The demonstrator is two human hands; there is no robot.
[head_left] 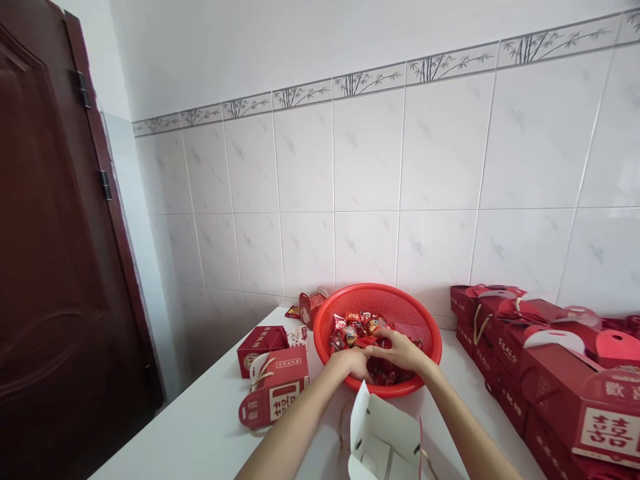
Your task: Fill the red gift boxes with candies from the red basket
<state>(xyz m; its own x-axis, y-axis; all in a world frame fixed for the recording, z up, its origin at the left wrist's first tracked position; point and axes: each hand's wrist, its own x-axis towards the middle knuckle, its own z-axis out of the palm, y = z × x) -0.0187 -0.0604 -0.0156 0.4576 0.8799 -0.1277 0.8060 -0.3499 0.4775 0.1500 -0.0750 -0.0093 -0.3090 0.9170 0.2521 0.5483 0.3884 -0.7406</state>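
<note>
Both hands reach over the near rim of a round red plastic basket on the white counter. The left hand rests at the rim, curled downward beside the heap of wrapped sweets; whether it holds any cannot be told. The right hand lies just to its right with its fingers drawn narrow, touching a red packet, though a firm hold cannot be told. The sweets lie in the basket's bottom, directly beneath and just far of both hands.

Nearer the person, an open white-lined carton stands below the basket. Two red gift boxes sit to the left, and a packed row of red gift boxes lines the right side against the tiled wall. A dark wooden door stands at far left.
</note>
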